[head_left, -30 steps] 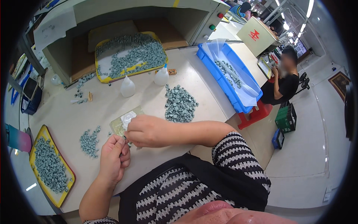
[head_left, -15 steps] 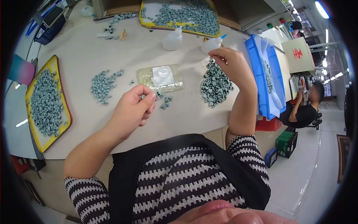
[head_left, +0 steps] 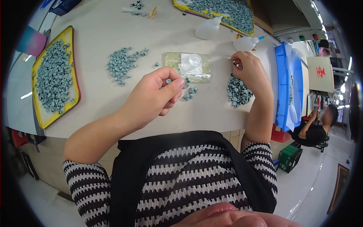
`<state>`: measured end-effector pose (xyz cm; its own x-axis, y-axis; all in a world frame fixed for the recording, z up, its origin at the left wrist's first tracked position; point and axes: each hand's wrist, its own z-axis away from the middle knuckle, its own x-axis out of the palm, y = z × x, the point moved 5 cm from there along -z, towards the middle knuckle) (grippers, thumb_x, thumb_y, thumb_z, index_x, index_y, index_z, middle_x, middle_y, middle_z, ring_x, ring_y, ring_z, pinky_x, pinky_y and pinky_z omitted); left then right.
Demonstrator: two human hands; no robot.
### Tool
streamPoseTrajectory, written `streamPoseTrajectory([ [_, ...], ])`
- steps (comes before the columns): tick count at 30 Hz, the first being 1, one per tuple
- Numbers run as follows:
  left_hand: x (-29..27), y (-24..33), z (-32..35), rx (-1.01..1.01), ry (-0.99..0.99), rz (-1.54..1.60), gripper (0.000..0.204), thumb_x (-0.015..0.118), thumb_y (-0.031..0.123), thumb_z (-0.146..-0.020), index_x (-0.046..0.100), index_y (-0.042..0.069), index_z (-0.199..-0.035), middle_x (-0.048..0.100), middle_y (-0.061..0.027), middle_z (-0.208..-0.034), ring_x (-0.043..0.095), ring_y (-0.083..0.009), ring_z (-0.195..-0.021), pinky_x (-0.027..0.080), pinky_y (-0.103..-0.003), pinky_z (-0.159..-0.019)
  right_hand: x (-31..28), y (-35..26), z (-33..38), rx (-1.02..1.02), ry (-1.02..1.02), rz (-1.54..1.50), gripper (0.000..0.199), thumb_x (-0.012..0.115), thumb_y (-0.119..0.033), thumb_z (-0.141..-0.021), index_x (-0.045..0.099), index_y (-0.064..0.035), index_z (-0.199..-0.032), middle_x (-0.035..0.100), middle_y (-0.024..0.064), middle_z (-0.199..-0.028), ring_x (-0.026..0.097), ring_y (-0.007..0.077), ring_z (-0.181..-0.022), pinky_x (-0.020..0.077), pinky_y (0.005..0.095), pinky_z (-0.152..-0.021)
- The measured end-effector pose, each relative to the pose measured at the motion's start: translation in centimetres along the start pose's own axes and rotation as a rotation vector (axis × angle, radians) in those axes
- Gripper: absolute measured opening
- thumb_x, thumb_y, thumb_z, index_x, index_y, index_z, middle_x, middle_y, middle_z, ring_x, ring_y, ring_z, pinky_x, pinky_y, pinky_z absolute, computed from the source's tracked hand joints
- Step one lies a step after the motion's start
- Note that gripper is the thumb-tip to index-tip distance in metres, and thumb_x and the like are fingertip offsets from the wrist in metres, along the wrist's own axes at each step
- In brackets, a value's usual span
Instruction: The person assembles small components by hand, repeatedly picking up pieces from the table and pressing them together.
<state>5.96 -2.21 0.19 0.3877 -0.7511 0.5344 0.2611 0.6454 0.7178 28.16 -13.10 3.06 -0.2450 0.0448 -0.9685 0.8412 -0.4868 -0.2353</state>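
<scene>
My left hand (head_left: pixel 153 94) is closed, its fingers holding a small grey-green piece (head_left: pixel 168 81) with a round flat end. Dark bits show at that thumb tip, and a few loose pieces (head_left: pixel 190 94) lie just beyond it. Further right, my right hand (head_left: pixel 252 69) pinches a small dark piece (head_left: pixel 237 66), mostly covered by the fingers. Under that hand spreads a pile of darker grey-green pieces (head_left: pixel 239 92). Between the hands lies a clear-wrapped greenish block (head_left: pixel 206 72), bearing a white paper and a small clear round dish (head_left: pixel 194 60).
A loose heap (head_left: pixel 121 65) and a yellow tray of pieces (head_left: pixel 77 92) lie left. Another yellow tray (head_left: pixel 211 17) stands at the back. Two white squeeze bottles (head_left: pixel 206 30) stand beyond the block. A blue bin (head_left: pixel 281 90) flanks the right; a seated person (head_left: pixel 315 128) works beyond.
The whole view has shifted, so the table appears further right and higher. My right hand has drawn slightly nearer, its fingers more curled. A piece shows more plainly in my left hand.
</scene>
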Motion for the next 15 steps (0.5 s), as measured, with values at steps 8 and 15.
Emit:
streamPoseTrajectory([
  [8, -0.2, -0.3, 0.2, -0.087, -0.058, 0.125, 0.017, 0.044, 0.023, -0.095, 0.046, 0.006, -0.089, 0.04, 0.0024, -0.064, 0.025, -0.0037, -0.049, 0.017, -0.018, -0.041, -0.1, -2.7, 0.6, -0.001, 0.003, -0.209, 0.019, 0.061, -0.002, -0.072, 0.062, 0.0004, -0.091, 0.057, 0.0072, -0.079, 0.053, 0.0141, -0.067, 0.0458, 0.0249, -0.067],
  [15, -0.3, -0.8, 0.0, -0.111, -0.083, 0.239, 0.018, 0.043, 0.021, -0.095, 0.048, 0.007, -0.085, 0.042, 0.0019, -0.067, 0.026, -0.0044, -0.05, 0.019, -0.019, -0.041, -0.1, -3.5, 0.7, -0.08, 0.03, -0.32, 0.012, 0.062, -0.002, -0.077, 0.062, 0.0004, -0.089, 0.059, 0.0067, -0.08, 0.059, 0.0129, -0.07, 0.0472, 0.0245, -0.064],
])
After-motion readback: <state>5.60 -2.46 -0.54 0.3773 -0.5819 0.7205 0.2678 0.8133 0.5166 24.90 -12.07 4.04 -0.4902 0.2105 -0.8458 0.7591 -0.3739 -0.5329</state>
